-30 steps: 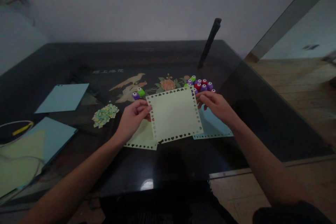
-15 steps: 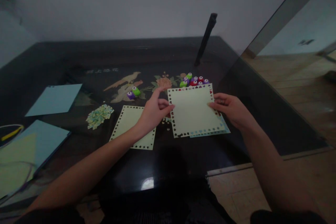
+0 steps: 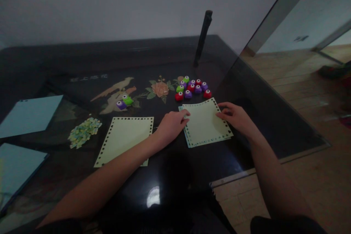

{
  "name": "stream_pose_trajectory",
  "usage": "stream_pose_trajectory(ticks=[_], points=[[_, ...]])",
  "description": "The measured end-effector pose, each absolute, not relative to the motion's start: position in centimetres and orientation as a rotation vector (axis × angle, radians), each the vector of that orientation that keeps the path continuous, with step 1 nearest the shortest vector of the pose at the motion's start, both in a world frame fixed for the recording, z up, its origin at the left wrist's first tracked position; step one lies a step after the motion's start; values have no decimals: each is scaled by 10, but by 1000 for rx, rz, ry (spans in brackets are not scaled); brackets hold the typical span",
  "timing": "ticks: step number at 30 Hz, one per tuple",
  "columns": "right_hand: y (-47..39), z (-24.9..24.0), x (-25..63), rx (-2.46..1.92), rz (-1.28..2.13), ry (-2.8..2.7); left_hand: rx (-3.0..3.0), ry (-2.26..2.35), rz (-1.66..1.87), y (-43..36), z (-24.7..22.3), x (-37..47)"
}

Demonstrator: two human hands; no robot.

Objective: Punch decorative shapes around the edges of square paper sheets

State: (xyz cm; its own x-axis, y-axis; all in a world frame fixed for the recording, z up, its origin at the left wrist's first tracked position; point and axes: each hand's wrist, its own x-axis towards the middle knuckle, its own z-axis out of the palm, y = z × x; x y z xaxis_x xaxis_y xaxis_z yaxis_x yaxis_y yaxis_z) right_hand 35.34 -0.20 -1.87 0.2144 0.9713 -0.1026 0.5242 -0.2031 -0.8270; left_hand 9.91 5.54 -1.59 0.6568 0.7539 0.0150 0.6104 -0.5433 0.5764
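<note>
A pale green sheet of paper (image 3: 205, 124), punched with small shapes along its edges, lies over a blue sheet (image 3: 187, 139) on the dark tabletop. My left hand (image 3: 173, 126) is closed at the sheets' left edge, fingers bent over it. At the right edge, my right hand (image 3: 236, 116) pinches the pale green sheet between thumb and fingers. Left of them lies another pale green sheet (image 3: 128, 131) with a punched border, partly covered by my left forearm. Beyond the sheets sit several small red, purple and green craft punches (image 3: 191, 88) with eye-like white tops.
A purple and a green punch (image 3: 124, 102) stand apart at centre left. Nearer is a heap of paper bits (image 3: 84, 132). Blue sheets (image 3: 31, 113) lie at the far left. A black upright post (image 3: 203, 38) rises at the back of the glossy table (image 3: 175, 175).
The pale green sheet has come down onto the blue one, now nearly lined up with it. Both hands moved with it, and more punches show behind. The view has shifted right.
</note>
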Motion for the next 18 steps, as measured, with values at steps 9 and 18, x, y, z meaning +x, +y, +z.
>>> stream_pose_trajectory(ticks=[9,18], points=[[-1,-27,349,-1910,682,-1517,2458,1114,226,55,-15,99],[-3,-30,345,-1931,570,-1611,2527,1124,173,55,-17,100]])
